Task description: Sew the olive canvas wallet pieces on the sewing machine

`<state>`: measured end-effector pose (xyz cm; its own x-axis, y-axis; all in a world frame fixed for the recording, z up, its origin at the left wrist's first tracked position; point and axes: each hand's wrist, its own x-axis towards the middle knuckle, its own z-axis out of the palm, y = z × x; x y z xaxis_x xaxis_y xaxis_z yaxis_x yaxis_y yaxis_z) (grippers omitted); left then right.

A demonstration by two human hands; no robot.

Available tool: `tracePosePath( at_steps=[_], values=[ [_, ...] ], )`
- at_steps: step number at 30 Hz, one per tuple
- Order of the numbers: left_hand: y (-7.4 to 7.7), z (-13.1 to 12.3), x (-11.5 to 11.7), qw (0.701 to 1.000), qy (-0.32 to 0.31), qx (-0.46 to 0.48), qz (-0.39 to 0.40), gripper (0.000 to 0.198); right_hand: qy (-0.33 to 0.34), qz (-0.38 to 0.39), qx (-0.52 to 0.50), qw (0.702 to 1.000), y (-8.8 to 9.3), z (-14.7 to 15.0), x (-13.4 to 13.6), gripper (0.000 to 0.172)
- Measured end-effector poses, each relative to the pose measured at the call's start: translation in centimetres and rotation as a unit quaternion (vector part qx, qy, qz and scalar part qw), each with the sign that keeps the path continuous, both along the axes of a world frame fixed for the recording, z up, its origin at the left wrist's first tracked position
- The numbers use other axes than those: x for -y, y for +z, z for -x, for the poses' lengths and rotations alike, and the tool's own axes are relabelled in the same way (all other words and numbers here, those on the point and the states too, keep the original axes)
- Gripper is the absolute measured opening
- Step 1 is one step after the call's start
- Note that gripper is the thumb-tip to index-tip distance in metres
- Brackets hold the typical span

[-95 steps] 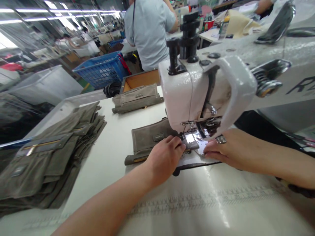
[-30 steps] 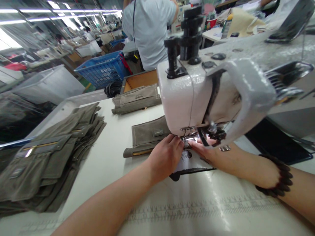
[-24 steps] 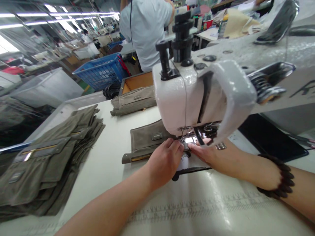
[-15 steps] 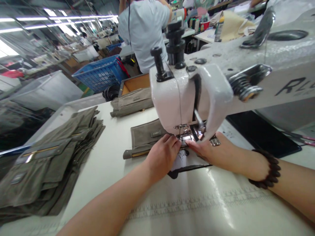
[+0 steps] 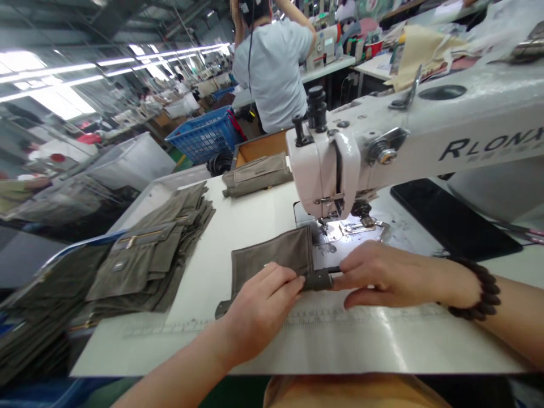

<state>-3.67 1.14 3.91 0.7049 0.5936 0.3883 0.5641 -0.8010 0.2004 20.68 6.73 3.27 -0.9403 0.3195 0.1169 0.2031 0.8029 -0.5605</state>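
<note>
Left hand [image 5: 263,309] pinches the olive canvas panel [image 5: 272,252], right hand [image 5: 378,275] loosely open, touching its end; it has slid from under the sewing machine [image 5: 312,178] onto the near counter [image 5: 361,345], so stitching seems paused

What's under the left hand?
Under the left hand, the olive-brown cloth: its upper part and both ends of its lower strip show. The strip's middle is covered.

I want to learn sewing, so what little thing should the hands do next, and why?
Perhaps the right hand should smooth the cloth piece's end tab flat. Its fingertips are already at or very near that tab, the left hand rests on the cloth beside it, and the cloth lies clear of the needle.
</note>
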Motion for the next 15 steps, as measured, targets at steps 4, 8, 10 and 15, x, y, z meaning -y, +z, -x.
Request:
tracePosePath(
  at_steps=[4,8,10,15],
  values=[
    [-0.4,0.4,0.9,0.999,0.035,0.041,0.001,0.018,-0.041,-0.004,-0.072,0.997,-0.1,0.4,0.9,0.022],
    [-0.6,0.4,1.5,0.997,0.03,0.066,-0.009,0.021,-0.043,-0.025,-0.08,0.996,0.2,0.4,1.0,0.023],
    [-0.6,0.2,1.7,0.997,0.025,0.065,-0.02,0.021,-0.016,-0.024,-0.045,0.999,0.2,0.6,1.2,0.022],
    [-0.4,0.1,2.2,0.998,0.03,0.048,-0.021,0.019,-0.018,-0.054,0.008,0.998,0.3,1.0,1.6,0.023]
  ],
)
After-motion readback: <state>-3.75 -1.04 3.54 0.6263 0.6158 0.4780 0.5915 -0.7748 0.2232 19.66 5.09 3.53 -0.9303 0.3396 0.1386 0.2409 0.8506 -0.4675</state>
